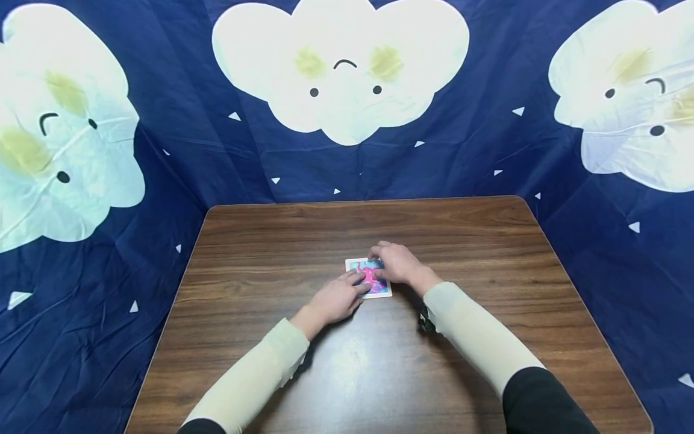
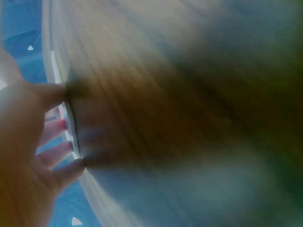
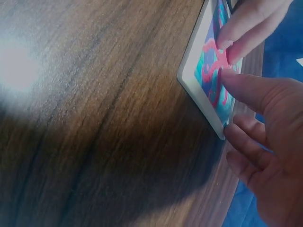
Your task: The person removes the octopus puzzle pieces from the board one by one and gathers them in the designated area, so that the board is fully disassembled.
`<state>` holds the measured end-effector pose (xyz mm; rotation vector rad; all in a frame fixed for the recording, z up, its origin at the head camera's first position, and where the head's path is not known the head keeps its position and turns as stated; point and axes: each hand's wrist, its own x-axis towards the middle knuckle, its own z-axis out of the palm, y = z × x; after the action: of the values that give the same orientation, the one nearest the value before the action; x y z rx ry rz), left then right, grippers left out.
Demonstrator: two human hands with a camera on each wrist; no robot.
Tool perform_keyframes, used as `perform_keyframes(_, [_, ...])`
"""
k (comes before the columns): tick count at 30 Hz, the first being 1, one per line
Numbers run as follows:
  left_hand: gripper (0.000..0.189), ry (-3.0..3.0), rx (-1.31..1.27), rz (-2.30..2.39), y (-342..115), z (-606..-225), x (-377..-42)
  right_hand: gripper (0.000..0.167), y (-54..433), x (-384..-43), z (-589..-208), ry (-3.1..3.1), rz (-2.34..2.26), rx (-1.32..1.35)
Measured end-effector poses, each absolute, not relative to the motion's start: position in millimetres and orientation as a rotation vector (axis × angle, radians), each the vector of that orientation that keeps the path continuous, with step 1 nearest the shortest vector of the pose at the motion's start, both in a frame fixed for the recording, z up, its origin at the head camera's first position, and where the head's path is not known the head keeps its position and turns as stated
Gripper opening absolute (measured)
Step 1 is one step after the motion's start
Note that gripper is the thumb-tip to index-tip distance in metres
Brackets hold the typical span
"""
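Observation:
A small square picture board [image 1: 384, 291] lies flat on the wooden table, its thick white border framing a pink octopus-like figure on blue and teal. My left hand [image 1: 334, 298] comes in from the left, and its fingertips rest on the picture's left part. From the right, my right hand [image 1: 400, 264] holds the board at its far right side. In the right wrist view the right thumb [image 3: 248, 89] presses on the picture while the other fingers bend around the edge. Seen from the left wrist, the board [image 2: 71, 125] is nearly edge-on, partly hidden by the fingers.
The brown wood-grain table [image 1: 260, 241] has rounded corners and extends around the board. A dark blue cloth [image 1: 179, 138] with white clouds and small triangles hangs behind and at both sides. Light reflects off the tabletop near its front.

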<state>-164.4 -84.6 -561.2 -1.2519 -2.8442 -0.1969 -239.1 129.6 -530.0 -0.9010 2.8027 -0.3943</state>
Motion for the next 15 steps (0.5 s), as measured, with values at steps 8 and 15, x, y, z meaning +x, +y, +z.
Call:
perform_keyframes(8, [0.052,-2.874,-1.286,-0.164,-89.7,-563.6,-162.4,0.041,132.1,-240.4,-523.1,2.774,-0.417,-0.906])
perform_keyframes(15, [0.056,-2.918,-1.291,-0.217,-91.9,-562.4,-159.9,0.040,131.0,-238.1,-527.4,2.754,-0.434,-0.897])
